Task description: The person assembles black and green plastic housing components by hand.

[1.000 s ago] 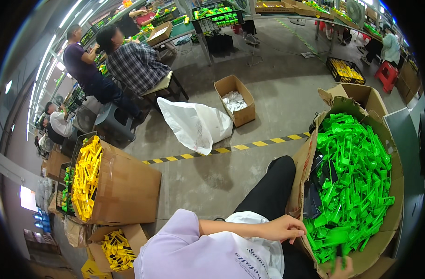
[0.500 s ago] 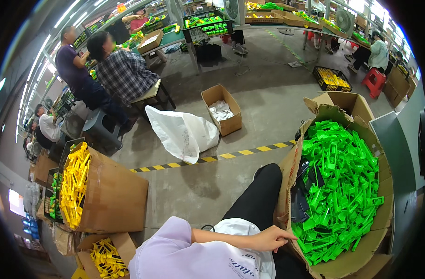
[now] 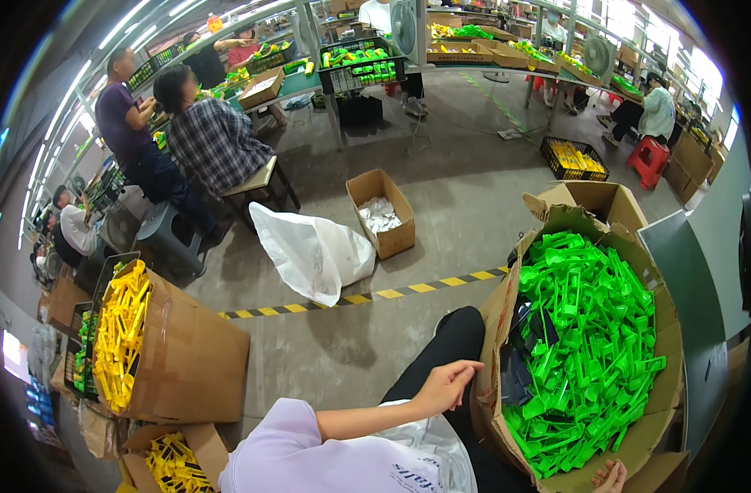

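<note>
My left hand is over my lap, its index finger stretched toward the left wall of a large cardboard box. Its other fingers are partly bent, and nothing shows in them. Bright green plastic parts fill the box in a loose heap. Some dark flat pieces lie along the heap's left side. At the lower edge of the picture, by the box's near rim, is my right hand. Its fingers are curled together; what they hold, if anything, is hidden.
A tall carton of yellow parts stands left, with a smaller box of yellow-and-black parts below. Ahead lie a white sack and an open carton. Co-workers sit and stand at benches beyond the striped floor line.
My left hand has moved up and leftward, off the green parts' near edge. My right hand has come into view at the bottom. The whole view has shifted slightly.
</note>
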The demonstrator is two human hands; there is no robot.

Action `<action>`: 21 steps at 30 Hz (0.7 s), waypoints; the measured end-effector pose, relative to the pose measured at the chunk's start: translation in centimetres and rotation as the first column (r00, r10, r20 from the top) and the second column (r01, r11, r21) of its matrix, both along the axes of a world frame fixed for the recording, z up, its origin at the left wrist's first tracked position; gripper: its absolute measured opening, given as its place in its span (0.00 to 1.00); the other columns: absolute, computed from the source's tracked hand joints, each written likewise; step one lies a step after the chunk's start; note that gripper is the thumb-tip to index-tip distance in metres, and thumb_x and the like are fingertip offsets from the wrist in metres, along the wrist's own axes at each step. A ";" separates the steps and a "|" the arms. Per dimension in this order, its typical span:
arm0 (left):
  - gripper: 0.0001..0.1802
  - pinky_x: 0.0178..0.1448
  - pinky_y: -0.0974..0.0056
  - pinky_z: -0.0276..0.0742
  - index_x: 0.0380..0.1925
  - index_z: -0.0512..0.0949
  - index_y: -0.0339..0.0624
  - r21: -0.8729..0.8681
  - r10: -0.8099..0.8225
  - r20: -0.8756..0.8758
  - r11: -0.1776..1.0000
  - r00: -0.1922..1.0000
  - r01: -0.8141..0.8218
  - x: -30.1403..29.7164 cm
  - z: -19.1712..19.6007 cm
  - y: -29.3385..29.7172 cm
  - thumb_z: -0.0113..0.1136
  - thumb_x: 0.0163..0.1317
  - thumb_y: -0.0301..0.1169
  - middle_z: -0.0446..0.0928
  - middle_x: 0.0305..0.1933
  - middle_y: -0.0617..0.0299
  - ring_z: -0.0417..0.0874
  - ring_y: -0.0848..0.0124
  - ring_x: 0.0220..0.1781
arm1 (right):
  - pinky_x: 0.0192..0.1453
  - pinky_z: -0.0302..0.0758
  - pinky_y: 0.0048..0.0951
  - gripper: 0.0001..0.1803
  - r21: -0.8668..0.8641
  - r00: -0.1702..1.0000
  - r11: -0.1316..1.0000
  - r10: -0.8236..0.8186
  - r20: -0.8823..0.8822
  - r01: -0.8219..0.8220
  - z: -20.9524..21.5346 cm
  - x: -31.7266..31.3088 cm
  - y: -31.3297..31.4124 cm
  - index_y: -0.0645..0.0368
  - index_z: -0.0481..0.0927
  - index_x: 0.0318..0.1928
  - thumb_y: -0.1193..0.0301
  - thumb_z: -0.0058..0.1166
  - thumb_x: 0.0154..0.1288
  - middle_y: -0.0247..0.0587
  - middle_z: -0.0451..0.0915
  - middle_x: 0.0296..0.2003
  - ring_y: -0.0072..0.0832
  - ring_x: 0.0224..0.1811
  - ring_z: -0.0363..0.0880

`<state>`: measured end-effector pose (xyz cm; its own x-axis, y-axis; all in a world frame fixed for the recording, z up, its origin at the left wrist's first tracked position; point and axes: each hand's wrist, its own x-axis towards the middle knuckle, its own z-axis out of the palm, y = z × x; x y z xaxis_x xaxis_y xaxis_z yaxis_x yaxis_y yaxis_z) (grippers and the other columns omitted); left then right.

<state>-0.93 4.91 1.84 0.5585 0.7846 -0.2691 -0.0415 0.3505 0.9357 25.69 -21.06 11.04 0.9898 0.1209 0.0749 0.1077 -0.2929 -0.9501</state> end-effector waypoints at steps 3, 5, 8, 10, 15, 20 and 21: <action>0.17 0.27 0.72 0.74 0.57 0.70 0.43 0.104 0.174 -0.026 0.980 0.984 -0.170 -0.5 -2.4 1.6 0.44 0.71 0.32 0.78 0.23 0.61 0.78 0.77 0.22 | 0.32 0.72 0.26 0.13 -0.040 1.000 0.999 -0.003 0.004 0.004 -0.3 -0.3 0.4 0.69 0.78 0.43 0.70 0.50 0.68 0.44 0.82 0.35 0.28 0.31 0.76; 0.24 0.48 0.65 0.77 0.62 0.64 0.44 0.200 0.206 -0.118 0.963 0.971 -0.180 -1.0 -3.2 2.5 0.50 0.66 0.30 0.78 0.50 0.45 0.82 0.62 0.49 | 0.33 0.72 0.26 0.13 -0.054 1.000 0.998 0.019 0.009 -0.018 -1.2 0.3 -0.2 0.69 0.78 0.43 0.70 0.50 0.68 0.43 0.82 0.34 0.28 0.31 0.76; 0.30 0.61 0.60 0.69 0.64 0.62 0.46 0.776 0.392 -0.385 0.627 0.835 0.064 -1.4 -6.6 3.6 0.56 0.61 0.31 0.63 0.65 0.39 0.68 0.51 0.65 | 0.35 0.73 0.28 0.14 -0.135 0.997 0.988 0.078 0.016 -0.075 -3.4 1.4 -1.5 0.68 0.78 0.44 0.68 0.51 0.67 0.44 0.82 0.35 0.30 0.33 0.77; 0.35 0.70 0.54 0.56 0.66 0.59 0.49 0.672 0.258 -0.511 0.715 0.820 0.194 -1.7 -9.2 3.8 0.60 0.58 0.36 0.47 0.72 0.39 0.53 0.45 0.72 | 0.38 0.74 0.30 0.15 -0.198 0.994 0.974 0.111 0.017 -0.105 -4.3 1.3 -1.7 0.68 0.78 0.44 0.67 0.50 0.68 0.45 0.82 0.36 0.32 0.35 0.77; 0.39 0.67 0.39 0.57 0.68 0.56 0.56 0.550 0.217 -0.818 0.567 0.533 0.613 -0.6 -10.5 2.3 0.57 0.59 0.49 0.45 0.73 0.42 0.48 0.45 0.74 | 0.49 0.72 0.39 0.18 -0.713 0.906 0.619 0.419 -0.056 -0.330 -4.3 -1.8 0.4 0.66 0.78 0.47 0.63 0.50 0.66 0.56 0.80 0.42 0.49 0.45 0.77; 0.38 0.66 0.38 0.57 0.69 0.56 0.58 0.561 0.244 -0.821 0.511 0.516 0.651 -0.2 -9.9 2.6 0.55 0.59 0.50 0.44 0.74 0.43 0.48 0.45 0.74 | 0.49 0.72 0.41 0.17 -0.761 0.816 0.440 0.544 -0.196 -0.477 -4.4 -2.6 0.2 0.66 0.78 0.46 0.65 0.50 0.64 0.58 0.79 0.41 0.50 0.45 0.77; 0.38 0.66 0.38 0.57 0.69 0.56 0.58 0.559 0.243 -0.822 0.512 0.514 0.652 -0.3 -10.1 2.7 0.55 0.59 0.50 0.44 0.74 0.43 0.48 0.45 0.74 | 0.49 0.72 0.41 0.17 -0.758 0.817 0.451 0.547 -0.181 -0.470 -4.3 -2.6 0.5 0.66 0.79 0.45 0.65 0.50 0.64 0.58 0.80 0.41 0.50 0.44 0.77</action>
